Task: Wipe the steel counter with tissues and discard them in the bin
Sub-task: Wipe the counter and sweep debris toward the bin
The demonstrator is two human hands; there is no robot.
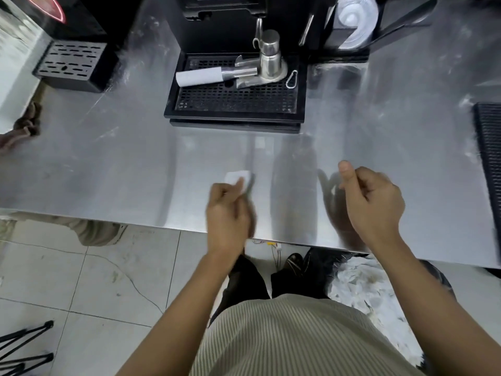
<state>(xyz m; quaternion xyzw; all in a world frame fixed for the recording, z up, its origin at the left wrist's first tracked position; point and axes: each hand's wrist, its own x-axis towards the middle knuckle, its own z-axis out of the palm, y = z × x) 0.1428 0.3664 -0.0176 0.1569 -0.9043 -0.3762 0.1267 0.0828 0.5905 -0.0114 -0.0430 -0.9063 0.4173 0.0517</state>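
Observation:
The steel counter [122,164] spans the view, shiny with faint smears. My left hand [229,215] is blurred and grips a small folded white tissue [237,179], pressed flat on the counter near its front edge. My right hand [372,199] hovers just above the counter to the right, fingers curled into a loose fist with the thumb up and nothing in it. A bin lined with a black bag [360,283] holding crumpled white tissues sits on the floor under the counter's front edge, by my right forearm.
A black coffee machine with a drip tray [233,104] stands at the back centre, steel tools and a white roll on it. Another black machine [73,66] is back left, a brown cloth [27,126] at the left edge, a black mat [490,169] at far right.

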